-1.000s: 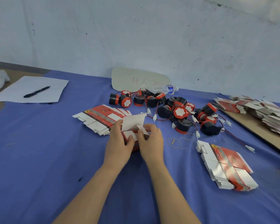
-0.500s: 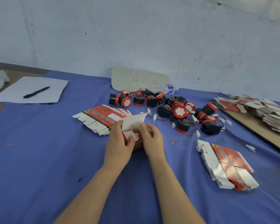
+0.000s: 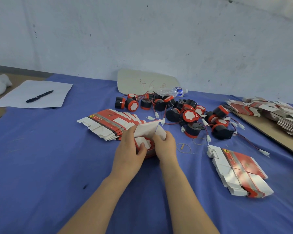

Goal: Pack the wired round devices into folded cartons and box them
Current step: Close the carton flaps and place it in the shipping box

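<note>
My left hand (image 3: 128, 154) holds a carton (image 3: 146, 130) on the blue surface (image 3: 57, 166), its grip clamped on the carton's side. My right hand (image 3: 165, 146) pinches the white flap, grip tight on it. A device (image 3: 148, 143) shows inside the carton. The other devices (image 3: 188, 115) lie just behind.

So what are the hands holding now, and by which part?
One carton: the left hand grips its side, the right hand pinches its white flap.
</note>
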`<state>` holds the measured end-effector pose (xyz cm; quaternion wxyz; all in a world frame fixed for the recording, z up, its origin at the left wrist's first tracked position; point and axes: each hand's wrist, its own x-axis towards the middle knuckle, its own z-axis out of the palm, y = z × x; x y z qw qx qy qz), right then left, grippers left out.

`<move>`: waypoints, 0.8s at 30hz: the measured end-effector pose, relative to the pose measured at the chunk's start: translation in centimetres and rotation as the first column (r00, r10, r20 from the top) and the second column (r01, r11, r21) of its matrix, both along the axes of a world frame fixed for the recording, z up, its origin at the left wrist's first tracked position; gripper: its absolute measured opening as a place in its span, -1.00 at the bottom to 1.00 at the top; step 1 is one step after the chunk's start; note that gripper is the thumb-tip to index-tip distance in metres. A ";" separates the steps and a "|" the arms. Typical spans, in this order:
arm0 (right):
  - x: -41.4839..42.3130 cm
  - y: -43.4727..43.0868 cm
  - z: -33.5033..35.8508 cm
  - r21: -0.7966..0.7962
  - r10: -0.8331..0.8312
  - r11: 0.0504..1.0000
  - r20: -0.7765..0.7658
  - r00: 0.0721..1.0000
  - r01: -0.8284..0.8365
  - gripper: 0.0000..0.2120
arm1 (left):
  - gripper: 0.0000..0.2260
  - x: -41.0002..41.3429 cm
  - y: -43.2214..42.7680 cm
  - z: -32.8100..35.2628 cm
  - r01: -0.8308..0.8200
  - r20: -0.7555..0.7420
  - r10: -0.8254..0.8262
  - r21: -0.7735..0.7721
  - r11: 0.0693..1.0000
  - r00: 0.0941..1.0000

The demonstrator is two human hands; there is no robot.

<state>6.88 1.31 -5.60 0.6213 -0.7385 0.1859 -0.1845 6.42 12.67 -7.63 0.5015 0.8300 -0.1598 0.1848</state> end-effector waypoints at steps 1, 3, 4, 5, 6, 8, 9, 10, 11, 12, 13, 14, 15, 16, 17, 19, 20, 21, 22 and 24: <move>0.0 -0.2 0.1 0.025 0.014 1.000 -0.008 1.000 -0.014 -0.87 | -0.52 0.0 0.0 0.0 0.000 -0.001 0.000 0.001 1.000 1.000; -0.1 -0.4 0.2 0.058 0.035 0.998 -0.014 0.999 -0.034 -0.87 | -0.52 0.0 0.0 0.0 0.001 -0.011 -0.001 -0.003 1.000 1.000; -0.1 -0.4 0.2 0.071 0.046 0.996 -0.008 0.999 -0.045 -0.86 | -0.52 0.0 0.0 0.0 0.000 -0.017 -0.001 -0.007 1.000 1.000; -0.2 -0.5 0.1 0.083 0.054 0.995 -0.002 0.999 -0.054 -0.86 | -0.52 0.1 0.1 0.0 0.001 -0.022 -0.001 -0.011 1.000 1.000; -0.2 -0.6 0.1 0.089 0.061 0.994 0.002 0.998 -0.061 -0.85 | -0.53 0.1 0.1 0.1 0.003 -0.026 -0.003 -0.015 1.000 1.000; -0.2 -0.7 0.1 0.080 0.070 0.994 -0.013 0.997 -0.068 -0.86 | -0.53 0.1 0.1 0.0 0.011 -0.031 -0.012 -0.027 1.000 0.999; -0.2 -0.7 0.2 0.064 0.075 0.995 -0.026 0.997 -0.073 -0.87 | -0.53 0.1 0.1 0.0 0.014 -0.034 -0.016 -0.037 0.999 0.999; -0.2 -0.7 0.1 0.047 0.081 0.996 -0.035 0.996 -0.079 -0.88 | -0.53 0.1 0.1 -0.1 0.015 -0.037 -0.017 -0.046 0.999 0.999; -0.1 -0.7 0.1 0.034 0.085 0.996 -0.042 0.995 -0.084 -0.88 | -0.53 0.2 0.1 -0.1 0.013 -0.040 -0.015 -0.053 0.998 0.999; -0.1 -0.7 0.0 0.027 0.085 0.996 -0.046 0.995 -0.084 -0.86 | -0.53 0.2 0.1 -0.1 0.009 -0.044 -0.012 -0.058 0.998 0.999; 0.0 -0.7 -0.1 0.021 0.079 0.997 -0.052 0.995 -0.078 -0.84 | -0.53 0.3 0.1 -0.2 0.005 -0.046 -0.008 -0.059 0.998 0.999; 0.1 -0.6 -0.2 0.012 0.069 0.998 -0.056 0.996 -0.069 -0.84 | -0.53 0.3 0.1 -0.2 0.002 -0.046 -0.005 -0.058 0.998 0.999; 0.2 -0.5 -0.3 -0.002 0.056 0.998 -0.051 0.997 -0.057 -0.84 | -0.52 0.3 0.1 -0.2 0.001 -0.048 -0.004 -0.059 0.998 0.999; 0.2 -0.4 -0.4 -0.033 0.042 0.999 -0.036 0.998 -0.044 -0.86 | -0.53 0.4 0.1 -0.2 0.001 -0.052 -0.004 -0.062 0.998 0.999; 0.2 -0.4 -0.6 -0.100 0.026 0.995 -0.019 0.999 -0.028 -0.87 | -0.53 0.4 0.1 -0.3 0.000 -0.059 -0.004 -0.069 0.998 0.998; -0.3 -0.7 -0.5 -0.285 0.025 0.958 0.002 1.000 -0.023 -0.88 | -0.53 0.4 0.2 -0.3 -0.007 -0.074 0.000 -0.091 0.996 0.997; -0.7 -1.1 -0.4 -0.345 0.064 0.937 -0.003 0.998 -0.061 -0.87 | -0.53 0.4 0.3 -0.4 -0.011 -0.078 0.003 -0.102 0.995 0.997; -1.1 -1.6 -0.1 -0.367 0.121 0.922 -0.027 0.992 -0.123 -0.86 | -0.53 0.4 0.3 -0.3 -0.012 -0.079 0.003 -0.113 0.994 0.997; -1.5 -2.1 0.1 -0.360 0.183 0.912 -0.068 0.981 -0.195 -0.85 | -0.54 0.5 0.3 -0.3 -0.007 -0.077 -0.003 -0.126 0.992 0.997; -2.2 -2.9 0.7 -0.350 0.284 0.877 -0.174 0.943 -0.329 -0.85 | -0.56 0.6 0.3 -0.1 0.005 -0.085 -0.019 -0.164 0.986 0.996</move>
